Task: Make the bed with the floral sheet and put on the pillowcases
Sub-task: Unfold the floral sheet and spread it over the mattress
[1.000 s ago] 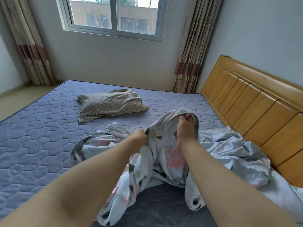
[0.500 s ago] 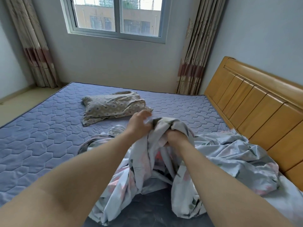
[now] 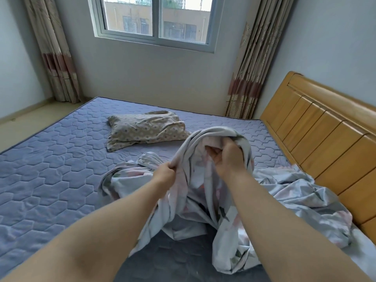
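The floral sheet [image 3: 284, 192], pale blue with pink flowers, lies bunched on the near right part of the quilted blue mattress [image 3: 50, 176]. I lift a fold of it above the bed. My left hand [image 3: 164, 173] pinches an edge of that fold. My right hand [image 3: 228, 157] grips the cloth higher up, fingers curled into the fabric. A pillow [image 3: 144, 129] in a beige patterned cover lies flat on the mattress beyond my hands.
A wooden headboard [image 3: 325, 139] runs along the right side of the bed. Curtains [image 3: 246, 74] hang at both sides of the window [image 3: 154, 19] on the far wall. Bare floor [image 3: 26, 119] shows to the left of the mattress.
Both hands have shifted their hold along the sheet: the left hand dropped lower and to the left, the right hand rose and lifted the fold higher.
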A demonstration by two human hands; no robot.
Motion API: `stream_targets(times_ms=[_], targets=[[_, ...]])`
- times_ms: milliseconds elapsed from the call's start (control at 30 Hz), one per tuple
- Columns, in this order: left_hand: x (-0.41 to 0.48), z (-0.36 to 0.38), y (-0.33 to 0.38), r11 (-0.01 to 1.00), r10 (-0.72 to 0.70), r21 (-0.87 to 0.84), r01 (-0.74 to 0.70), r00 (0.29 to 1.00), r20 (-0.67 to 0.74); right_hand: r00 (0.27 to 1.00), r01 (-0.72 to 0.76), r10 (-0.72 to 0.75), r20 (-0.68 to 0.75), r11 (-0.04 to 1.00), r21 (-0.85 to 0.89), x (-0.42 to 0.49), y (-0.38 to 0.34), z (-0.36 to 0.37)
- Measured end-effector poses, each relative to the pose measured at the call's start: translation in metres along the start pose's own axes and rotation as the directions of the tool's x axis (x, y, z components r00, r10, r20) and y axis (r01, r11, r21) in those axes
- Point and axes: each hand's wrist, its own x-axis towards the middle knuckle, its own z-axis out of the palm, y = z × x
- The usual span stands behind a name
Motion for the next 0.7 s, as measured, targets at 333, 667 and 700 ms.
stream_targets(times_ms=[333, 667, 700], targets=[[0.002, -0.058, 0.101, 0.943, 0.29, -0.245, -0.223, 0.913, 0.285, 0.927, -0.075, 0.306, 0.216, 0.715, -0.695, 0.006, 0.056, 0.005], [0.022, -0.109, 0.06, 0.855, 0.457, 0.329, -0.4, 0.882, -0.115, 0.987, -0.134, 0.025, -0.159, 0.676, -0.725, 0.013, 0.087, 0.076], [0.024, -0.112, 0.048, 0.891, 0.416, 0.2, -0.407, 0.909, -0.002, 0.973, -0.124, -0.052, -0.224, 0.7, -0.703, 0.013, 0.09, 0.089]])
